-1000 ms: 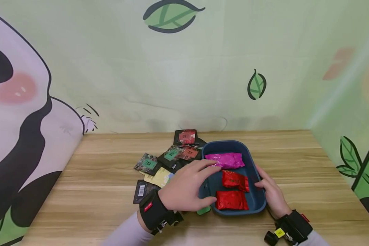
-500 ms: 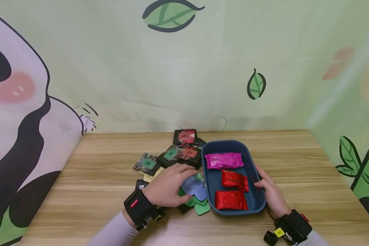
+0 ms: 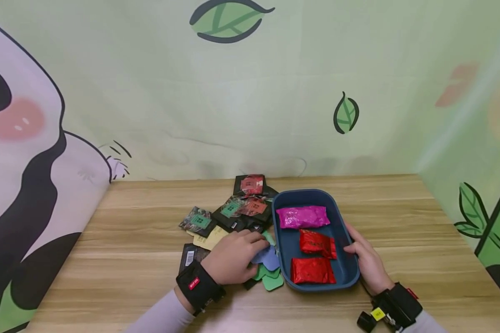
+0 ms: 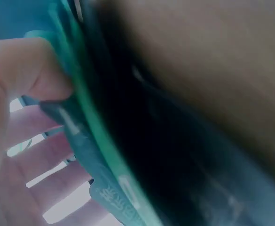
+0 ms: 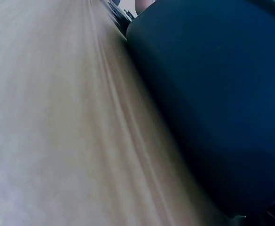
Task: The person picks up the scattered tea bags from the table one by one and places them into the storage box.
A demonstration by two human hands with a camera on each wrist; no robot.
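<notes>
In the head view, my left hand (image 3: pixel 233 256) is over a pile of flat packets left of the blue box (image 3: pixel 286 245). Its fingers curl over a blue packet (image 3: pixel 269 260); the left wrist view has the thumb (image 4: pixel 43 70) against that packet's upper end, fingers behind it. Green packets (image 3: pixel 273 282) lie under and beside it. My right hand (image 3: pixel 368 263) holds the box's right side, thumb at the rim. Inside the box are a pink wrapped packet (image 3: pixel 303 216) and two red ones, a middle red packet (image 3: pixel 318 243) and a near red packet (image 3: pixel 313 270).
Several black sachets (image 3: pixel 229 210) with green or red labels lie behind the left hand. A yellow packet (image 3: pixel 211 238) and a black barcode sachet (image 3: pixel 190 256) are to its left. The wooden table (image 3: pixel 141 222) meets a printed green backdrop (image 3: pixel 250 106).
The left hand has drawn back from above the box to the packets on its left, and its fingers have closed on the blue packet. The right hand stays on the box.
</notes>
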